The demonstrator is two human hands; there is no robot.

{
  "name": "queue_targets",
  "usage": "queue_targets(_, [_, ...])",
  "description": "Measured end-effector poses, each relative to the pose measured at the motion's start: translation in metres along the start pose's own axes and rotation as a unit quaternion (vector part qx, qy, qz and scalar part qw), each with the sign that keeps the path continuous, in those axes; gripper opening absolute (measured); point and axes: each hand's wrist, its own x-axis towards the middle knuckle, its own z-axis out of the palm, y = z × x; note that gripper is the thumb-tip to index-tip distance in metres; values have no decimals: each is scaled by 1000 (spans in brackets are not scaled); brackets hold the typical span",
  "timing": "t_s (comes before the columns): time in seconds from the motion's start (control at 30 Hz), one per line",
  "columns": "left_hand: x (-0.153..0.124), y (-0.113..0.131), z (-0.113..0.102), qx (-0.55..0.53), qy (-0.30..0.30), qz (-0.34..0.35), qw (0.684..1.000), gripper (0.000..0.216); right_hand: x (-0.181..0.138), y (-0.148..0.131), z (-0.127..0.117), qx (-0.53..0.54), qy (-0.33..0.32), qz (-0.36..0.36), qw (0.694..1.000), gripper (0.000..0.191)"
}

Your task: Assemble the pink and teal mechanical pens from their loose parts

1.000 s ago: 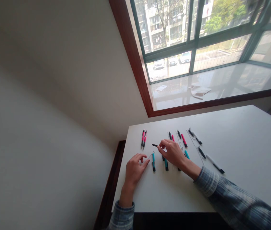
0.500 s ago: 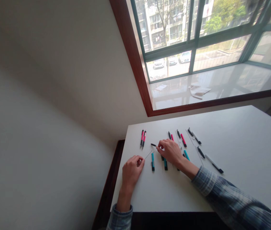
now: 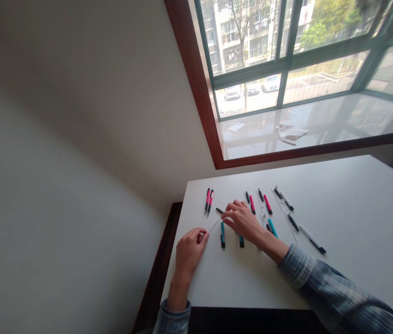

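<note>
My left hand [image 3: 190,248] pinches a thin pen refill [image 3: 214,225] between thumb and fingertips, its tip pointing up and right. Just beyond that tip is my right hand [image 3: 241,220], with fingers curled and closed around the end of a short black pen barrel piece [image 3: 219,210]; the fingers partly hide the piece. Below the fingers lies a teal pen barrel [image 3: 223,235] with a black end. A second teal barrel [image 3: 241,240] is partly covered by my right hand.
Two whole pink-and-black pens [image 3: 209,201] lie side by side at the far left. Right of my hand are pink barrels [image 3: 268,204], another teal barrel [image 3: 272,227], black grips [image 3: 293,222], thin refills and a white barrel [image 3: 312,239]. The white table [image 3: 349,208] stands below a window.
My right hand has moved left, closer to the refill tip, and the black barrel piece has shifted left with it. My left hand keeps its pinch on the refill.
</note>
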Motion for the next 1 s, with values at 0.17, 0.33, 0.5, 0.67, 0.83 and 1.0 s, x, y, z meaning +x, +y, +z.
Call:
queue_targets(0.17, [-4,-3,-5,3,0,4,1000,18,1,1,3,-9,-22,-5,1000,9])
queue_targets(0.33, [-1,-1,-6,37,7,-2,999,18,3,0,5,-17,-42,-3,999,11])
queue_targets(0.5, [0,1,-3,56,12,-3,998,18,2,-3,4,-9,-19,-5,1000,16])
queue_targets(0.67, [-4,-3,4,62,33,21,997,20,-3,8,0,111,43,20,993,16])
queue_targets(0.83, [-2,-9,11,14,72,67,995,20,-6,23,-6,247,94,86,961,12])
queue_targets(1.0, [4,-6,17,-77,118,68,988,22,-3,24,-8,362,129,116,916,15])
